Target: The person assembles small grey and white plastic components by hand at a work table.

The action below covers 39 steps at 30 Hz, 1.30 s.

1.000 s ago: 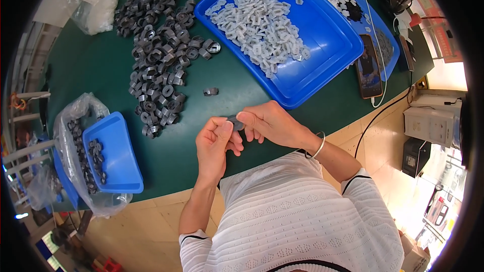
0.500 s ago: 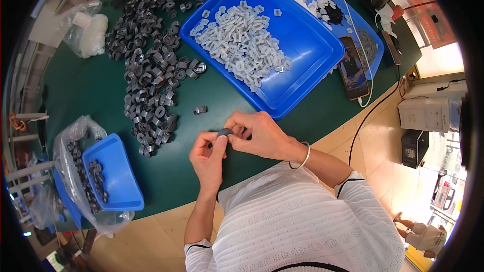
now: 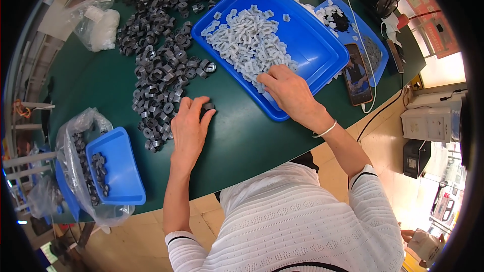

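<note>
My left hand [image 3: 189, 128] is over the green table, its thumb and forefinger closed about a small dark grey ring [image 3: 208, 106]. Beside that hand lies a long heap of similar dark rings [image 3: 161, 68]. My right hand [image 3: 292, 93] reaches into the large blue tray [image 3: 315, 45]. Its fingers are bent together at the near edge of a pile of small pale plastic pieces [image 3: 247, 40]; what the fingertips pinch is hidden.
At the left stand a small blue tray [image 3: 123, 174] and a clear plastic bag [image 3: 68, 143] with dark parts. A bag of white material [image 3: 103, 27] lies at the far left. Right of the large tray are a phone [image 3: 357, 78], a white cable [image 3: 370, 88] and another blue tray [image 3: 383, 53].
My hands have parted from around a dark part held between them. The left moved forward and left to the loose ring; the right moved forward and right into the pale pieces.
</note>
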Motion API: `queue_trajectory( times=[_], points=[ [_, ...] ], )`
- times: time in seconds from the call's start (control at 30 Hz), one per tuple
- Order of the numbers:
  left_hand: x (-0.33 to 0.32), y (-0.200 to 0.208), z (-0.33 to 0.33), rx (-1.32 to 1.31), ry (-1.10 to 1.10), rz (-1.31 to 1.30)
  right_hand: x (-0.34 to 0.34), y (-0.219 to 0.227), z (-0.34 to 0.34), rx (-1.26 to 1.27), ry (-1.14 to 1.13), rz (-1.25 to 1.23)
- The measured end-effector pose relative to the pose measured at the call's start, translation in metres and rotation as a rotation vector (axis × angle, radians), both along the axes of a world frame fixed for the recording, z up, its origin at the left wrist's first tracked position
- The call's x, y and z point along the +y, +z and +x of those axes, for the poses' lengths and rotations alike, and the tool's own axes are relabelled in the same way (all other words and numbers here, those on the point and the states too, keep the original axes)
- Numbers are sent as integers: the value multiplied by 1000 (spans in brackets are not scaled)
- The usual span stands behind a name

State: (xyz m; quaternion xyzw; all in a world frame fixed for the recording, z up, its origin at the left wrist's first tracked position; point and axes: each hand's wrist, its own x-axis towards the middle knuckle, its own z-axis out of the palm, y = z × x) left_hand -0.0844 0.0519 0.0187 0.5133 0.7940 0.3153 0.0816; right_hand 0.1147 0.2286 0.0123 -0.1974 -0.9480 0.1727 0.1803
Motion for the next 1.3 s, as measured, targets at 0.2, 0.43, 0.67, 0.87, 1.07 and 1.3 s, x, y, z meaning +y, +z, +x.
queue_trajectory(
  times=[0.2, 0.43, 0.67, 0.87, 1.07, 1.3],
  points=[
    [-11, -9, 11, 74, -29, -29, 2, 0, 1, 44, 29, -5],
    [-28, 3, 34, -1203, 74, 70, 3, 3, 3, 24, 22, -9],
    [-27, -1, 32, -1115, -32, 13, 8, 6, 9, -36, 24, 31],
    [-20, -10, 35, -1219, 48, 16, -13, 30, 16, 53, -129, -724],
    [-10, -11, 51, -1253, 72, 175, -51, 0, 7, 386, 21, -1294],
    [-20, -7, 61, -1335, 81, 153, -61, -2, -2, 455, -17, -1365]
  ],
)
